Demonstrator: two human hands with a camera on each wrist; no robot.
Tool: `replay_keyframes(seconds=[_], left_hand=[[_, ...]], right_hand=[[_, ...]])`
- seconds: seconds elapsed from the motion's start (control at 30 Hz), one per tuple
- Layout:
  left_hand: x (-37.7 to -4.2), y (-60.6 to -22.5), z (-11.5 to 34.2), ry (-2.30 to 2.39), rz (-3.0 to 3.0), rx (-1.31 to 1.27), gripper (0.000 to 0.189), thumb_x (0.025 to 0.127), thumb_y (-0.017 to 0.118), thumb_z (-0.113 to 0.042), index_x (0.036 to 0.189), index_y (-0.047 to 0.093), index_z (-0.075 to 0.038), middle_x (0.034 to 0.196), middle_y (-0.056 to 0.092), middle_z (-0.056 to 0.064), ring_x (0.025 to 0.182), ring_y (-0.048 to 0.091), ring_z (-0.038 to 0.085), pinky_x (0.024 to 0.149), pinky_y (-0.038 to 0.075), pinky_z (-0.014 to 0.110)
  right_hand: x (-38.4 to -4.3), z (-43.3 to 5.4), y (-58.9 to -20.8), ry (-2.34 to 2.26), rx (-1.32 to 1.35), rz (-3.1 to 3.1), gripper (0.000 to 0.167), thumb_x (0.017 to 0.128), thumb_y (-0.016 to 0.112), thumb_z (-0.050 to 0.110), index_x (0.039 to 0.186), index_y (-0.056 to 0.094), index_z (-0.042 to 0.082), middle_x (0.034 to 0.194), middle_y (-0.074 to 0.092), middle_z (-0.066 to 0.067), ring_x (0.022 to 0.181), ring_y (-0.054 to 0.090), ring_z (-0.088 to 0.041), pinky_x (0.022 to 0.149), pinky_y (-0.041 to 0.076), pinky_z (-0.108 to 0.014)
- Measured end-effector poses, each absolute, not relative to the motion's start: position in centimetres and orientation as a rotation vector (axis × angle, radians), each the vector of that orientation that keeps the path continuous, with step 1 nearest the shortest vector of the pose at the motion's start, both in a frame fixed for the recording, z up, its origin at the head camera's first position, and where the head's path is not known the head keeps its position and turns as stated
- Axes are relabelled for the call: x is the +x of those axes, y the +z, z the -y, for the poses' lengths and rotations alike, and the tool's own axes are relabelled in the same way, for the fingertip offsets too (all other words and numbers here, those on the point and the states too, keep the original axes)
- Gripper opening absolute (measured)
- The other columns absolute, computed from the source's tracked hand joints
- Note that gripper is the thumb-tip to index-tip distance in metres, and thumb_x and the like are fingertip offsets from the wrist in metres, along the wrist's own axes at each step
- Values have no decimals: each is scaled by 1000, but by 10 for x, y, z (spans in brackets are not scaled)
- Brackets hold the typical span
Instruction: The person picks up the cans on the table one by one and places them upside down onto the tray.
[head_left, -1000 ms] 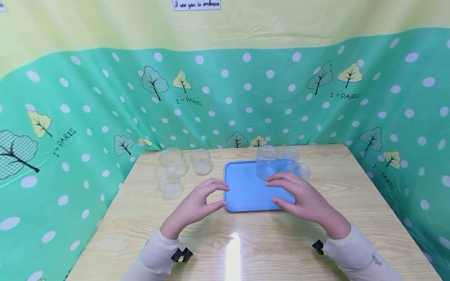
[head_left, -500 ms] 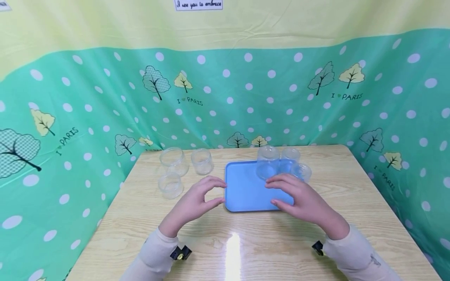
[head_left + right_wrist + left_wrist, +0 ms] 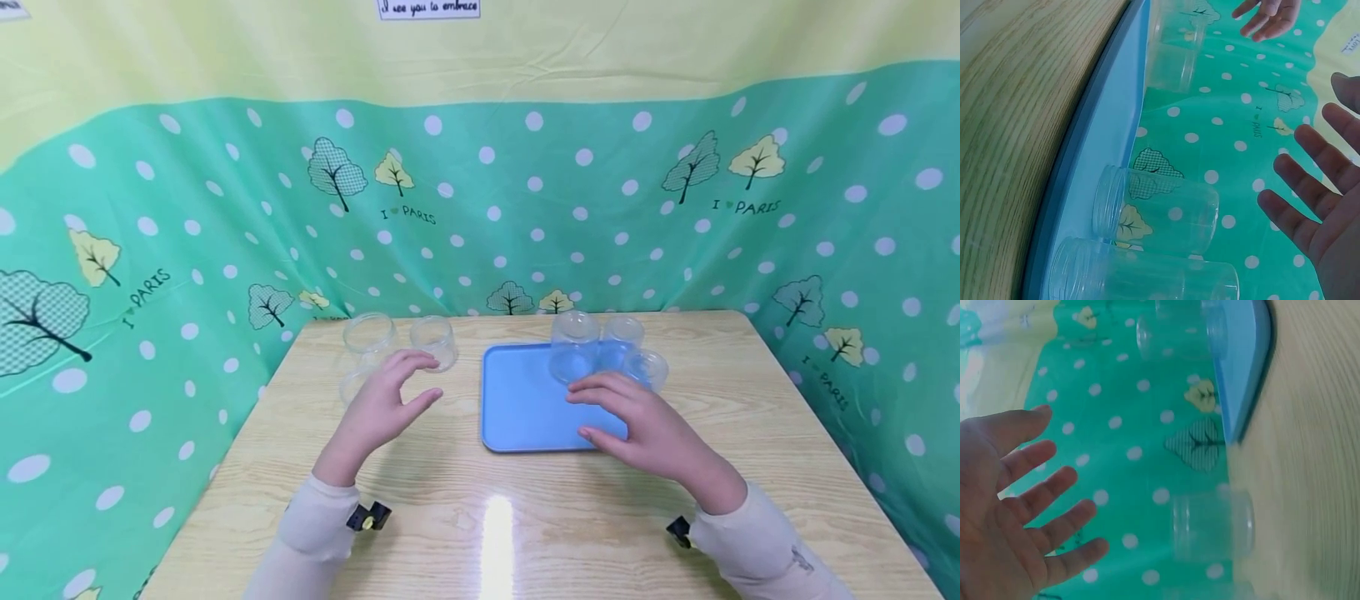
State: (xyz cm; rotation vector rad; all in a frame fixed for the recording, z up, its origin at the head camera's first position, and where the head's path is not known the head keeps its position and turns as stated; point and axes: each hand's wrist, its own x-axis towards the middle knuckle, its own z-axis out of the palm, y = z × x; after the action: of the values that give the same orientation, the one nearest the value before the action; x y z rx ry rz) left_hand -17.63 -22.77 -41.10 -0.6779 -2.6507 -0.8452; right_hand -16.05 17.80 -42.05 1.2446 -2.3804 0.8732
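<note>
My left hand hovers above the table at the left, fingers spread and relaxed, with nothing in it. Close by it are three clear plastic jars: a wide jar, a narrower jar to its right, and a low jar partly hidden behind the hand. Over the right part of the blue tray, my right hand is held with loosely bent fingers, touching nothing. At the tray's far right are a tall jar and two smaller ones; in the right wrist view, threaded ends face down onto the tray.
The wooden table runs back to a green dotted curtain, which also hangs along both sides. A bright light reflection lies on the table's near part.
My left hand has moved left, away from the tray's left edge, toward the left jars, and its fingers have spread a little. The right hand has stayed in place.
</note>
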Motion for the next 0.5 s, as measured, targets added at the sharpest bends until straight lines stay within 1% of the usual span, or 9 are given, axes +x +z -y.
replay_keyframes(seconds=[0.3,0.5], left_hand=[[-201,-427,271,-706,2731,-426,41,96,74,-32,130,65,-12,136,60,10,130,53,33,110,46,54],[-208,-435,291,-557,2790,-315,43,93,76,-34,128,66,-10,136,61,16,127,53,41,107,44,59]], right_hand=[[-162,-176,-422,864,1253,2361,46,90,81,20,132,65,22,135,63,1,127,57,-19,110,41,-20],[-162,-175,-423,870,1251,2370,45,89,81,20,132,66,23,135,62,4,127,57,-17,109,42,-19]])
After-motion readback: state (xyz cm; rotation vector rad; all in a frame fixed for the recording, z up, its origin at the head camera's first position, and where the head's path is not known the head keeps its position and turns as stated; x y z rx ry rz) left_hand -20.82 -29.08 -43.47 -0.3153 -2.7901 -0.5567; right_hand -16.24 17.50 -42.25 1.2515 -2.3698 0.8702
